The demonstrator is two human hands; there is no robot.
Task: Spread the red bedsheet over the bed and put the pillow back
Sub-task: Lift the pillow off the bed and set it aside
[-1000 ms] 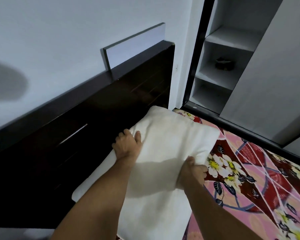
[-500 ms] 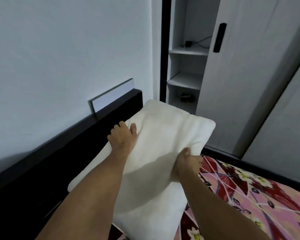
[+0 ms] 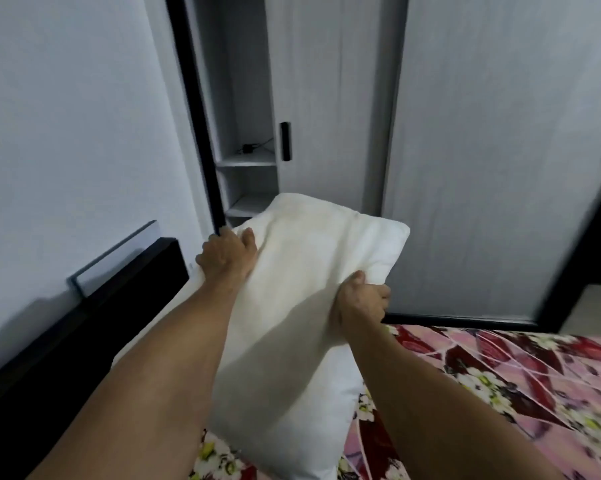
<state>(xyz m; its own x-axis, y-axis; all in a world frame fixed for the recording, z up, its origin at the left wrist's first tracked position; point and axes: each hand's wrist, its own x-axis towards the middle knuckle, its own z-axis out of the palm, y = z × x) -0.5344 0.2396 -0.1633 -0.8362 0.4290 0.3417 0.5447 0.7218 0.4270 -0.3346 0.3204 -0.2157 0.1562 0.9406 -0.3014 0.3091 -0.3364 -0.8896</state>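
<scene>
The left hand point(image 3: 224, 258) curls its fingers point(image 3: 247, 237) over the pillow's point(image 3: 302, 306) left edge. The right hand point(image 3: 361, 301) bunches a fold of the right edge in a closed fist, a two-sided grip that probably stops the soft bulk from sagging. The pillow is raised and tilted above the spread sheet point(image 3: 500, 372), just beside the headboard point(image 3: 84, 327), where it likely belongs.

Lower corner of pillow point(image 3: 292, 323) cut by bottom edge; red bedsheet point(image 3: 521, 379) pattern motion-blurred, lower right; small dark shelf item point(image 3: 249, 148) unidentifiable.
</scene>
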